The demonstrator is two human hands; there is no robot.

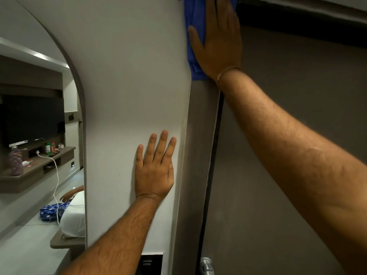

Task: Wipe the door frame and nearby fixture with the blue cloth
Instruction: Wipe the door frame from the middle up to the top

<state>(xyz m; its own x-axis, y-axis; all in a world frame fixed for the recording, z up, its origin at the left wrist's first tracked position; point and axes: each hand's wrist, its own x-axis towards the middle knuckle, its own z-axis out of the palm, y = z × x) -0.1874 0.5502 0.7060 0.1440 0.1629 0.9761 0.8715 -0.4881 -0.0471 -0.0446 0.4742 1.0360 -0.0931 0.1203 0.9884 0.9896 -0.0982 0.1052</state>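
Observation:
The blue cloth [193, 26] is pressed flat against the upper part of the brown door frame [198, 155] by my right hand [218, 40], palm on the cloth, fingers straight and reaching past the top edge of the view. My left hand [155, 167] lies flat and open on the white wall [129, 76] just left of the frame, fingers spread upward, holding nothing. The brown door [278, 135] stands to the right of the frame, with a dark gap between them.
An arched mirror [39, 135] on the left reflects a room with a TV, a shelf, a white cable and a bed. A dark switch panel [151, 264] sits low on the wall. A metal door handle [206, 264] shows at the bottom by the frame.

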